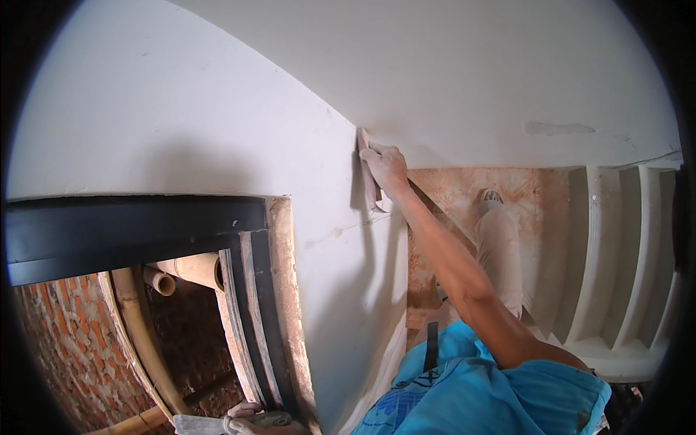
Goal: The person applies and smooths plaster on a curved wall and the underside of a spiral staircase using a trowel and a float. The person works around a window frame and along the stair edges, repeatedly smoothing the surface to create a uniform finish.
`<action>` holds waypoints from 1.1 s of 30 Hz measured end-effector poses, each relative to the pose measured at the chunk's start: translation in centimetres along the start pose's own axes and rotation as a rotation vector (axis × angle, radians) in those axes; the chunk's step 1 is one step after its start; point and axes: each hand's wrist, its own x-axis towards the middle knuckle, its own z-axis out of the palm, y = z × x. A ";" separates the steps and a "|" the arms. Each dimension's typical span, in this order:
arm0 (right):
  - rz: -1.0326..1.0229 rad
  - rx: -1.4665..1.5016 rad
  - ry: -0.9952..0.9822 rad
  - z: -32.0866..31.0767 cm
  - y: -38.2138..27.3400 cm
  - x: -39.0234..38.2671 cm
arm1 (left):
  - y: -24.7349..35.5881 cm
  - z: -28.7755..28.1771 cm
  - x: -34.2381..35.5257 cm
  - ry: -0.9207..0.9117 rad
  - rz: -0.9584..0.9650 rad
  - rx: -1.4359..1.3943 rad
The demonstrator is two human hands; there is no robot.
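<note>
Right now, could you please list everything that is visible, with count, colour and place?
wall: one, white, left and centre
sanding block: one, pale pink, flat against the wall corner
window frame: one, black, lower left
bamboo poles: several, tan, outside the window
brick wall: one, red, beyond the window
trowel: one, grey, bottom edge
stairs: one flight, white, right
shirt: one, blue, bottom
right hand: pressing the sanding block
left hand: on the trowel

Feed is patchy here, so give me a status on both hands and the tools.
Right hand pressing a sanding block flat on the white wall, near the corner. Left hand low, grip closed on a trowel by the window frame. Nothing blocking.
</note>
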 end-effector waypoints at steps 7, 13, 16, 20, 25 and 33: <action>-0.132 0.055 0.116 0.2 -0.5 -1.4 | 0.6 0.2 0.7 0.050 0.026 0.061; -0.284 0.043 0.091 1.3 -4.7 -7.1 | 2.8 1.3 2.3 0.034 0.169 0.042; -0.544 0.086 0.060 0.6 -7.1 -11.6 | 4.2 1.5 3.4 0.008 0.257 0.031; -0.410 0.084 0.104 1.7 -2.0 -10.1 | 5.8 1.8 3.7 0.061 0.006 -0.079; -0.383 0.050 0.048 1.8 -3.3 -9.9 | 8.7 3.8 4.7 0.130 0.038 0.061; -0.352 0.072 0.120 2.8 1.2 -12.3 | 11.3 4.0 5.1 0.152 -0.307 -0.153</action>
